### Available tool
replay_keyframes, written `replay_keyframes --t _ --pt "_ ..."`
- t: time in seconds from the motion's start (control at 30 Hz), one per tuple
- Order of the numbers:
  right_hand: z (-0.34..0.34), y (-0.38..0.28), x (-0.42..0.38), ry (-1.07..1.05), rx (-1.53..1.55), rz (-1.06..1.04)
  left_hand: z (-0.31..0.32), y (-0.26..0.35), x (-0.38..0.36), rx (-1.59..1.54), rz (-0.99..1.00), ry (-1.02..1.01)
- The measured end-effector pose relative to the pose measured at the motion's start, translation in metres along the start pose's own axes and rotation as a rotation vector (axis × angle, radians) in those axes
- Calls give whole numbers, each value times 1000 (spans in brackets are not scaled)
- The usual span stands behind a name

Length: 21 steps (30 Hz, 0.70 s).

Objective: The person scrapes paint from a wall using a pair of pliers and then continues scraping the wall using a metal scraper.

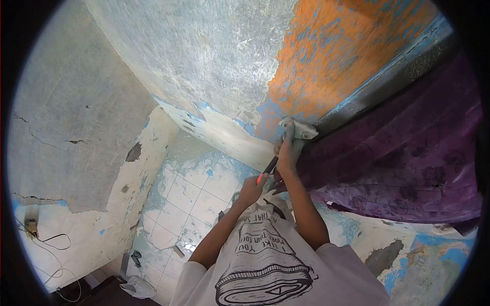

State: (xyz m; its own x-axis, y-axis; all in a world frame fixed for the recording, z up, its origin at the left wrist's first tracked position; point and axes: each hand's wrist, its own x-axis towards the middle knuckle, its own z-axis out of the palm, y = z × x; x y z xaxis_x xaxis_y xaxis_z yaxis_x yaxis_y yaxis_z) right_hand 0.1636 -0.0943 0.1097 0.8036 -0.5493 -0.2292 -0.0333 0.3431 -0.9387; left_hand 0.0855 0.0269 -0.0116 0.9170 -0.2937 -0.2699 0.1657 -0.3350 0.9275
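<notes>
My left hand (250, 192) is closed around the lower end of a scraper's black and red handle (269, 165). Further up the tool, my right hand (286, 151) grips it close to the head, one finger stretched along it. The pale, dusty scraper head (307, 131), with round fastenings, is against or very near the wall at the lower edge of the orange and blue paint (326, 66). My fingers hide part of the handle. Left of the orange paint, the wall is bare grey plaster (214, 51) with a ragged paint edge between.
A purple patterned curtain (388, 148) hangs close to my right, beside a dark frame (393, 76). Paint flakes lie over the tiled floor (189, 196). A socket with loose cables (31, 228) is low on the left wall; a white bag (137, 288) lies below.
</notes>
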Motion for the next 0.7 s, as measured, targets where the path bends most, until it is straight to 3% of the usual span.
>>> replay_keyframes --t 0.1,0.2,0.3,0.4,0.47,0.53,0.6,0.7 --pt "5 -12 0 3 -29 -3 7 -8 -1 -28 5 0" --pt "-6 21 7 23 -24 -2 2 -15 2 -17 -18 -33" --pt "9 -4 1 -13 -37 -90 0 -6 4 -26 8 -7" --pt "27 -39 5 -110 -131 -156 -10 26 11 -81 114 71" --pt "31 -46 3 -139 -155 -147 -20 38 15 -170 67 38" --pt "32 -44 2 -348 4 -95 -28 29 13 -181 55 23" --pt "21 -6 7 -373 53 -32 -38 8 10 -193 56 6" --pt "7 67 -9 -301 139 106 -49 -66 3 -34 -104 -6"
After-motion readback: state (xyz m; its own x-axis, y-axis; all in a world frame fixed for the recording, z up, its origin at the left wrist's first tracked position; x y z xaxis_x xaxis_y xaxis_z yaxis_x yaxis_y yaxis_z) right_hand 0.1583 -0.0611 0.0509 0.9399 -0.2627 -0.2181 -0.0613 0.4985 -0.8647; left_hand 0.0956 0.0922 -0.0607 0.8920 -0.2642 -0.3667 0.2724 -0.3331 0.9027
